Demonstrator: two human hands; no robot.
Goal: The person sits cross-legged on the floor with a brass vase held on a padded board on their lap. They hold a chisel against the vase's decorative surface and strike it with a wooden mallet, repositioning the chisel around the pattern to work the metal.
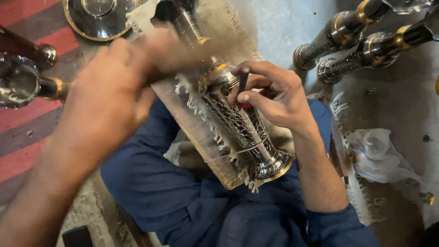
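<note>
A shiny engraved metal vase [238,121] with gold bands lies on its side across a wooden board [201,137] on my lap. My right hand [274,93] holds a thin dark engraving tool [243,80] against the vase's wide body near its gold ring. My left hand [114,89], blurred, is wrapped around the vase's narrow neck [187,23] at the top. The vase's flared foot [270,164] points toward me.
A frayed cloth [219,27] lies under the board. Two similar dark metal vases [361,41] lie at the upper right, a round metal dish [98,16] at top, more metal pieces [23,73] at left on a striped red mat. Crumpled white plastic [379,153] sits at right.
</note>
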